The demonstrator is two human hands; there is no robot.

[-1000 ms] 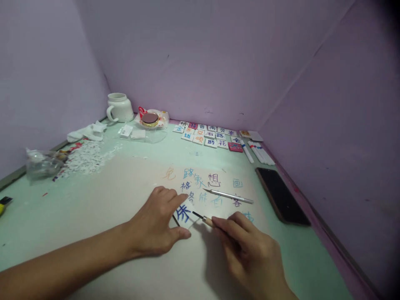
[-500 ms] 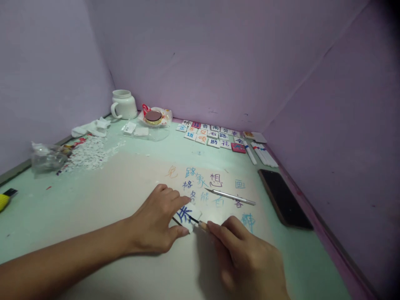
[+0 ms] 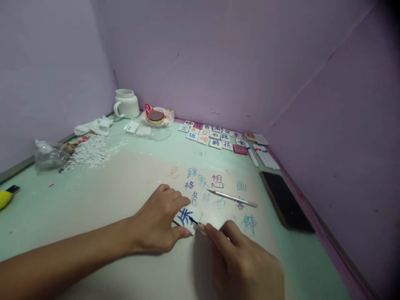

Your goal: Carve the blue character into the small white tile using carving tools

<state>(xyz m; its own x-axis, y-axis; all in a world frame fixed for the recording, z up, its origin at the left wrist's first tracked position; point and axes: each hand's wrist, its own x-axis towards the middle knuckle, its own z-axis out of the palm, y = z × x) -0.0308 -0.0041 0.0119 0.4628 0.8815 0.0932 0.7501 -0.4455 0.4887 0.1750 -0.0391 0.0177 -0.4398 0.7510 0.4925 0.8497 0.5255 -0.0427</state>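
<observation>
My left hand (image 3: 158, 221) lies on the sheet, its thumb and fingers closed around the edges of a small white square tile (image 3: 186, 216). A dark blue written character fills the tile's face. In my right hand (image 3: 246, 252) is a slim carving tool (image 3: 201, 225), pinched like a pen, with a pale handle and a thin dark tip. That tip rests on or just over the character; I cannot tell whether it cuts in. Beyond both hands lies a silver craft knife (image 3: 233, 198), touched by neither.
Handwritten characters mark the pale sheet (image 3: 131, 179). Lettered tiles (image 3: 215, 143) stand in rows at the back, beside white pens (image 3: 265, 156). A phone (image 3: 286, 202) lies right. White shavings (image 3: 90, 154), a plastic bag (image 3: 50, 156), a white mug (image 3: 126, 104) and a yellow-handled tool (image 3: 6, 198) are left.
The whole view has shifted slightly, so the scene sits a little further right. My left hand keeps the tile in place, and the tool tip stays at the character with only a slight move.
</observation>
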